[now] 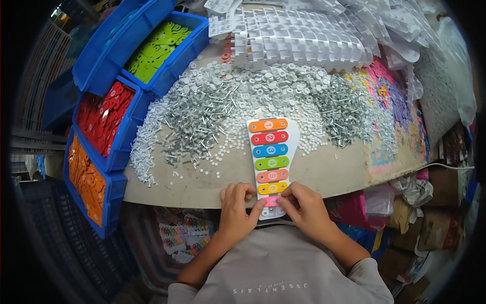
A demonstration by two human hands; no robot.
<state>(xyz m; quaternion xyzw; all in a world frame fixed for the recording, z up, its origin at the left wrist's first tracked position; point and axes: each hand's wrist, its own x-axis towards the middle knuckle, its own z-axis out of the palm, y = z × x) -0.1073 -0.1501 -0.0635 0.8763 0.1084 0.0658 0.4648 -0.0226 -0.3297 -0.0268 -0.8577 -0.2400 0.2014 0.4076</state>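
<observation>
A white toy xylophone base (294, 134) lies on the table straight in front of me. Colored key bars run across it: orange at the far end, then red, blue, green, coral and a yellow bar (272, 188). At the near end sits a pink bar (272, 201). My left hand (237, 203) has its thumb at the left end of this bar, fingers curled. At the bar's right end my right hand (305, 206) pinches with thumb and forefinger. My fingertips partly cover the pink bar's ends.
Piles of metal pins (197, 121) and white washers (283, 83) spread beyond the base. Blue bins at left hold green bars (159, 48), red bars (105, 116) and orange bars (86, 180). White plastic bases (304, 38) are stacked at the back; pink and purple bars (395, 96) lie right.
</observation>
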